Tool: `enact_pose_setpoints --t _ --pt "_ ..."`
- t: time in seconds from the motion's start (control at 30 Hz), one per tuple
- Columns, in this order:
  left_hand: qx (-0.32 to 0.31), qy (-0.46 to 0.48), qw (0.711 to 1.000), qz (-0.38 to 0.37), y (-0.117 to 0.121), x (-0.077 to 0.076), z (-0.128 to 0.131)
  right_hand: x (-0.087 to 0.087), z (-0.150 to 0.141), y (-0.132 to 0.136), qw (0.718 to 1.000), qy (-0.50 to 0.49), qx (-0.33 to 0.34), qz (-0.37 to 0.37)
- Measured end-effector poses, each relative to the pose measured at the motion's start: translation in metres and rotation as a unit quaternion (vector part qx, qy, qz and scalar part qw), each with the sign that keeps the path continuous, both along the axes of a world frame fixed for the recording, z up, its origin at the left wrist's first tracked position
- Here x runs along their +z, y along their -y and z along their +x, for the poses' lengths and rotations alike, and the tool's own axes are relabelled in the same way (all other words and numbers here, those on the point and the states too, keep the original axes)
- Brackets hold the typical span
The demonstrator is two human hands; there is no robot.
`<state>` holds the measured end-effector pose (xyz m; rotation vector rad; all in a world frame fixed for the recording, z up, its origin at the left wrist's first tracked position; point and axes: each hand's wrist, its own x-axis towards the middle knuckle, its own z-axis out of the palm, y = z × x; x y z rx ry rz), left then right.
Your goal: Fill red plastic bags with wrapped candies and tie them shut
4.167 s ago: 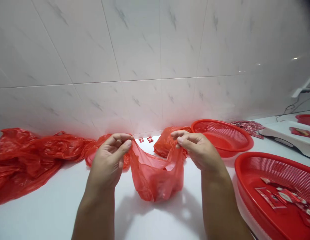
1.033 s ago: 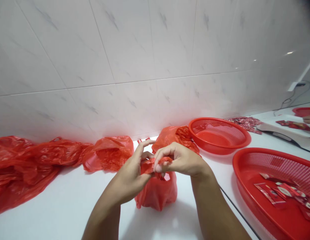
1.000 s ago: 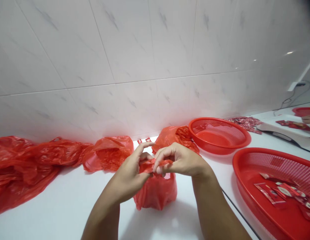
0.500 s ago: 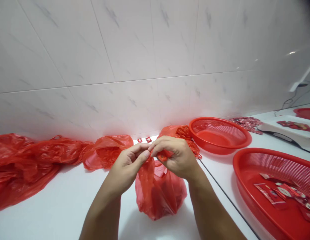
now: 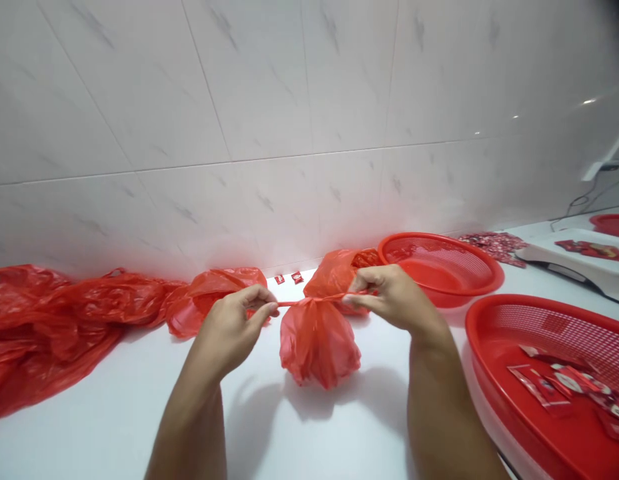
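Note:
A filled red plastic bag hangs between my hands, its neck gathered tight at the top and its handles stretched out sideways. My left hand pinches the left handle between thumb and fingers. On the other side, my right hand grips the right handle and pulls it taut. The bag's shadow falls on the white table below it. What the bag contains is hidden by the red plastic.
Red plastic bags lie along the wall at left, with another open bag beside them. Two small red packets lie near the wall. At right are a red basket, a larger basket with packets, and a white scale.
My hands have moved apart from being close together, drawing the bag's handles out straight. The bag's neck is now pulled tight, and the bag sits higher.

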<state>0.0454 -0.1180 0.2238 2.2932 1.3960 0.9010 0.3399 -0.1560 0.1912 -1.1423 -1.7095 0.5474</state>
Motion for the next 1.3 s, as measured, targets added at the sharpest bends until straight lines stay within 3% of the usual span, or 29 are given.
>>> enact_pose_setpoints --t 0.17,0.33,0.47,0.67,0.83,1.0,1.13,1.3 --pt "0.070 -0.048 0.996 -0.004 -0.011 0.005 -0.031 -0.009 0.052 0.010 0.996 -0.015 -0.046 -0.074" --pt "0.021 0.042 0.999 -0.020 0.000 0.006 -0.021 -0.004 0.047 0.017 0.993 -0.064 -0.033 -0.089" --pt "-0.088 0.126 0.985 -0.081 0.019 0.004 0.008 0.007 0.011 0.019 0.977 -0.132 0.095 -0.141" --pt "-0.174 0.160 0.967 -0.091 0.036 0.002 0.031 0.018 -0.039 0.017 0.935 0.025 0.323 -0.145" --pt "-0.177 0.204 0.959 -0.090 0.036 0.001 0.023 0.010 -0.041 0.014 0.892 -0.139 0.404 -0.145" --pt "-0.186 0.103 0.962 -0.173 0.047 -0.009 0.041 0.008 -0.036 0.014 0.856 -0.294 0.420 -0.064" --pt "-0.172 0.031 0.957 -0.230 0.056 -0.014 0.069 0.010 -0.030 0.022 0.867 -0.286 0.400 -0.084" --pt "-0.208 -0.029 0.952 -0.225 0.064 -0.019 0.085 0.006 -0.019 0.028 0.883 -0.248 0.382 -0.116"
